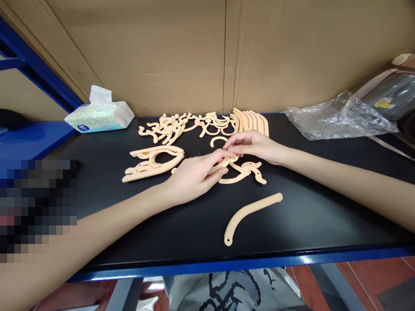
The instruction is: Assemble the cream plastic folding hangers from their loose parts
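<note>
My left hand (pixel 189 177) is closed around a beige plastic hanger arm (pixel 221 164), whose far end shows between the fingers. My right hand (pixel 251 144) pinches at that same end; the fingers of both hands meet there and partly hide the joint. Just beyond and below the fingertips lie curved hook pieces (pixel 257 175), and a single hook (pixel 218 139) rests behind them. In front of my hands a loose, bent hanger arm (pixel 253 210) lies on the black tabletop (pixel 181 233). To the left of my left hand are folded hangers (pixel 168 164).
A heap of small hook pieces (pixel 168 127) lies at the back, beside a row of curved arms (pixel 251 121). A tissue pack (pixel 100 116) stands at back left. Clear plastic wrap (pixel 333 119) and a bag (pixel 385 93) are at the right. Cardboard (pixel 162 52) walls the rear.
</note>
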`<state>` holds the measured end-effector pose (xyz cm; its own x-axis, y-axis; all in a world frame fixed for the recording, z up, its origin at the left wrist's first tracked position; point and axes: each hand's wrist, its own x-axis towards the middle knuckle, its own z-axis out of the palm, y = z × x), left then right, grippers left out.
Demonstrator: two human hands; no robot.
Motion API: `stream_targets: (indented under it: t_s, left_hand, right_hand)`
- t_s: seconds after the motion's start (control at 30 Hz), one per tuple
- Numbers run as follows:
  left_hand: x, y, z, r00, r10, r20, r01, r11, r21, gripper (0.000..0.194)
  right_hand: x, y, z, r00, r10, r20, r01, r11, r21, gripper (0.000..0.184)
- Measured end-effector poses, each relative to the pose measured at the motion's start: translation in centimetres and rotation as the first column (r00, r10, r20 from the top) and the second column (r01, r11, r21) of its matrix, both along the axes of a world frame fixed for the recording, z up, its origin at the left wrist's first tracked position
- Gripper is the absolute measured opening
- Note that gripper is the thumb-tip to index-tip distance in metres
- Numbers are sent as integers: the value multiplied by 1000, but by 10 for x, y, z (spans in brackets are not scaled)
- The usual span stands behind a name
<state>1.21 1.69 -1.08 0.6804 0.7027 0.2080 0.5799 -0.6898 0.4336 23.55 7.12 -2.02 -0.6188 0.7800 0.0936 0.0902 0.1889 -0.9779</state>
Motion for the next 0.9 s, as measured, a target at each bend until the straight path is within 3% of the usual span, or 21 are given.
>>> stream_targets:
  t_s: [0.9]
  left_hand:
    - [0,0,0,1000,-5,-1,5,1000,5,29]
  right_hand:
    - [-1,0,0,1000,26,-8,-26,999,22,18]
